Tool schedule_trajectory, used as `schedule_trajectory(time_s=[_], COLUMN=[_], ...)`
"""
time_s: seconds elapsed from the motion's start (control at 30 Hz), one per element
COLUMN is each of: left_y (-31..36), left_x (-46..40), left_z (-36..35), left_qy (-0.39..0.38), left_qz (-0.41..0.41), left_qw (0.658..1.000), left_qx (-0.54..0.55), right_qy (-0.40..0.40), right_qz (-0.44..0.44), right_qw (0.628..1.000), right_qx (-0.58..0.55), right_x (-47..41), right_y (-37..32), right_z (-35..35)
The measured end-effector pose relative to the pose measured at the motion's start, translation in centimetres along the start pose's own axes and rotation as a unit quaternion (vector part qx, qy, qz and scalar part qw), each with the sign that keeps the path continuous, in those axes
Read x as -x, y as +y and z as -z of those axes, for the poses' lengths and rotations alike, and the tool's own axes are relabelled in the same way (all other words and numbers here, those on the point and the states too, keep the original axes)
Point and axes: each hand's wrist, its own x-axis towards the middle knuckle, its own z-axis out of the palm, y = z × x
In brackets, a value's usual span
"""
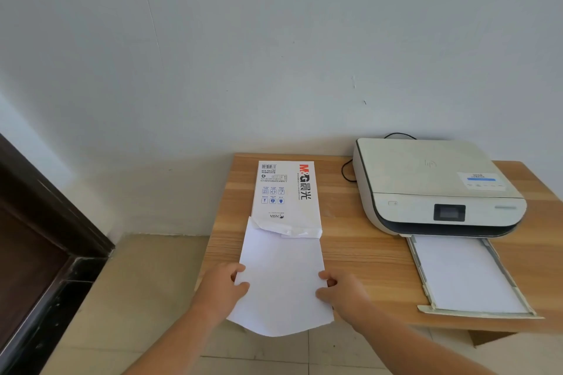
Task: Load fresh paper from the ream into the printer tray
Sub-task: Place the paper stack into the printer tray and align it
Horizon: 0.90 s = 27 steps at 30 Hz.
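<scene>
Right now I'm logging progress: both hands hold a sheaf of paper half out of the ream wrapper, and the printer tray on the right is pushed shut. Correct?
Not quite. The head view shows the printer tray pulled out, paper lying in it. The rest holds: left hand and right hand hold the sheaf of paper half out of the ream wrapper.

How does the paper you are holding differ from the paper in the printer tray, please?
The held paper is gripped at both sides by the left hand and right hand, while the tray paper lies untouched. The held paper sticks out of the torn ream wrapper and droops past the table edge; the tray paper lies flat in the printer tray. Both are plain white.
</scene>
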Motion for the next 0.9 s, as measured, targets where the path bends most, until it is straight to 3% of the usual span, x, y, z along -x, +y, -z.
schedule_trajectory(time_s=[0.9], left_y=[3.8], left_x=[4.1], left_z=[5.0], left_qy=[0.034], left_qz=[-0.044], left_qw=[0.998], left_qx=[0.026], right_qy=[0.035], right_qz=[0.106], right_qw=[0.993], right_qx=[0.034], right_x=[6.7], right_y=[-3.9], right_z=[1.9])
